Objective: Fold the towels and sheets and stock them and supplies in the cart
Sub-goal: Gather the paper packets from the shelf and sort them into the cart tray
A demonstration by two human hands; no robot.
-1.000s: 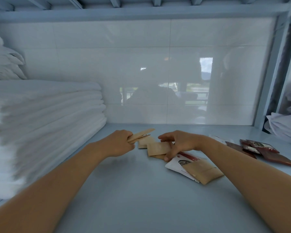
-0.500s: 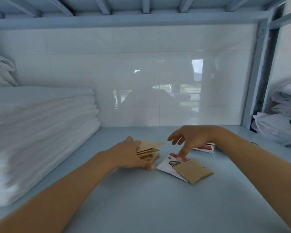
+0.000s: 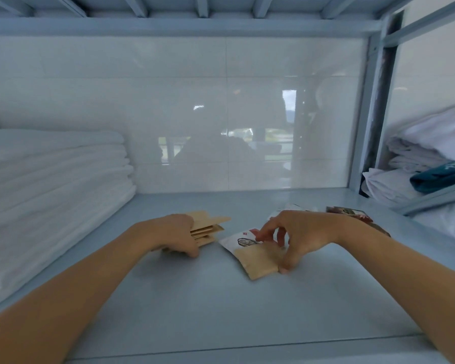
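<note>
Left hand (image 3: 180,239) grips brown packets (image 3: 208,227) at center; right hand (image 3: 297,236) pinches loose packet (image 3: 258,260). Lift by edge, square onto stack.

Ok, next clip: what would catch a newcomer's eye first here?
Probably the two hands mid-shelf: the left hand grips a stack of brown paper packets, while the right hand pinches a single brown packet lying across a white sachet. Next, the tall pile of folded white towels filling the shelf's left side.
</note>
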